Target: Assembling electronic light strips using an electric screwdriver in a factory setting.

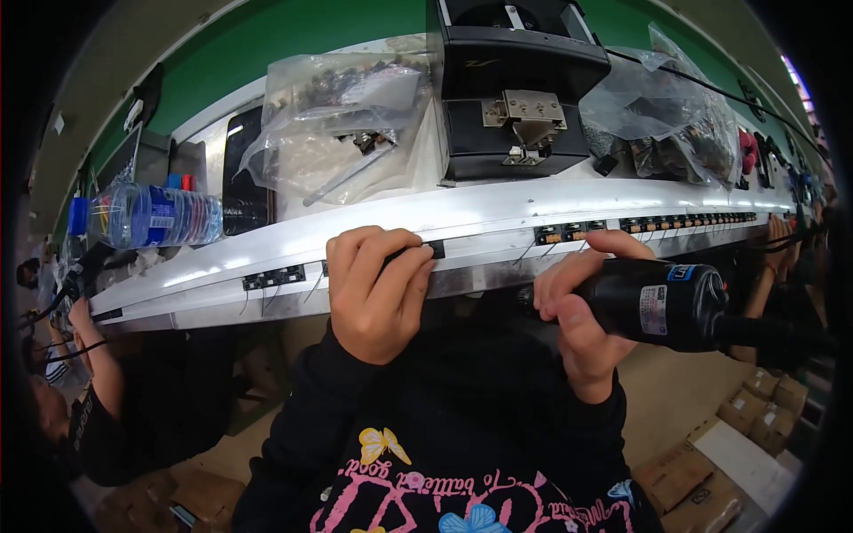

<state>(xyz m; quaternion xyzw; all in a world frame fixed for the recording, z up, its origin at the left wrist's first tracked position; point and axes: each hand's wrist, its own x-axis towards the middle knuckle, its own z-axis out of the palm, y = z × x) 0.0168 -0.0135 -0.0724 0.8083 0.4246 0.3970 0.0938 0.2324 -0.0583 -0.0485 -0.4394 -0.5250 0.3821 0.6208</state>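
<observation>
My right hand (pixel 582 324) is wrapped round a black electric screwdriver (pixel 675 302). The screwdriver lies nearly level, with its cable end to the right; its tip is hidden by my fingers. My left hand (pixel 375 289) is closed over the white rail (pixel 480 253), fingers curled onto a small black component (pixel 434 250) that shows only in part. Left of that hand, small black parts (pixel 274 278) with thin wires sit along the rail. To the right, more black-and-copper parts (pixel 569 233) stand on it, with a long row of similar pieces (pixel 689 222) beyond.
A black box-shaped machine with a metal plate (pixel 524 111) stands behind the rail. Clear plastic bags of parts (pixel 342 115) lie beside it. A water bottle (pixel 155 215) lies at the left. Other people's arms (pixel 105 373) reach in at both ends. Cardboard boxes (pixel 684 475) are at lower right.
</observation>
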